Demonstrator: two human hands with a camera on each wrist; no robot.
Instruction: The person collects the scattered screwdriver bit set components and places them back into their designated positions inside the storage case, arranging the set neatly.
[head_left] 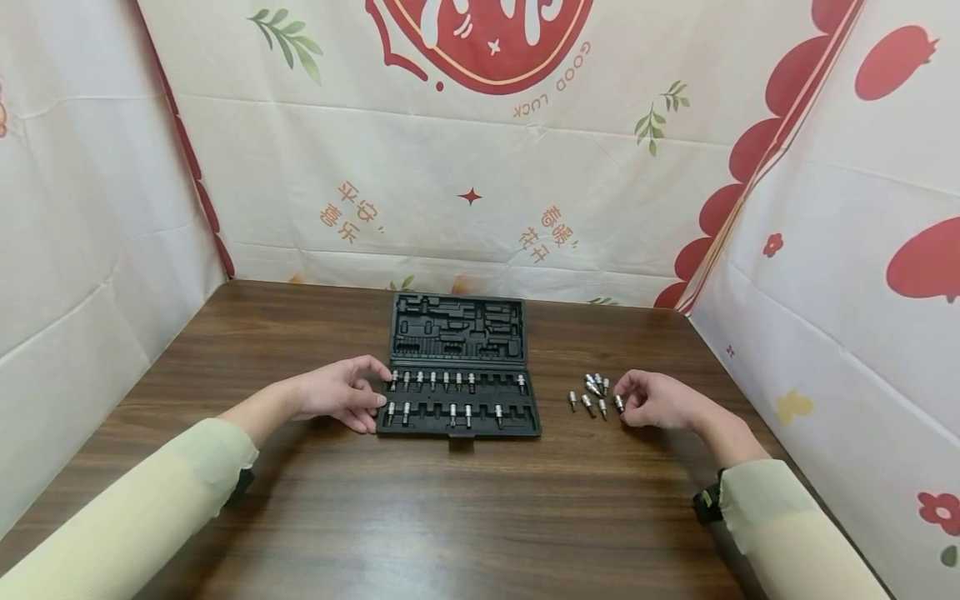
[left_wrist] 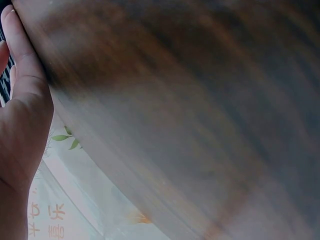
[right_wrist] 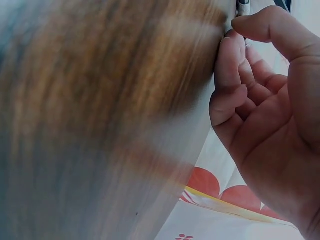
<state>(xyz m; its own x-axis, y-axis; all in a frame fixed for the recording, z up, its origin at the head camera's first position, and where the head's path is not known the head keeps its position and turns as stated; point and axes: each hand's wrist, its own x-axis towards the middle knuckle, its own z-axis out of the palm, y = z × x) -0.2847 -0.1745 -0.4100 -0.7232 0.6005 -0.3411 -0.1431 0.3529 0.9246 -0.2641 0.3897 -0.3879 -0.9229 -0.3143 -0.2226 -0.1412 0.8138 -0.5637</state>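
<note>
An open black tool case point(head_left: 457, 421) lies in the middle of the wooden table, with its empty lid point(head_left: 457, 329) folded back. Two rows of silver bits point(head_left: 432, 382) stand in its tray. My left hand point(head_left: 341, 396) rests against the case's left edge, fingers loosely bent and touching it. In the left wrist view that hand point(left_wrist: 22, 125) lies beside the blurred tabletop. Right of the case lies a small cluster of loose silver bits point(head_left: 592, 387). My right hand point(head_left: 652, 400) pinches the nearest bit point(head_left: 618, 404) between thumb and forefinger. The right wrist view shows this bit point(right_wrist: 243, 6) at the fingertips point(right_wrist: 232, 47).
Cloth walls with red and green prints point(head_left: 480, 167) close in the table on the left, back and right. Bare wooden tabletop point(head_left: 465, 517) stretches from the case to the near edge. Both wrist views are mostly blurred wood.
</note>
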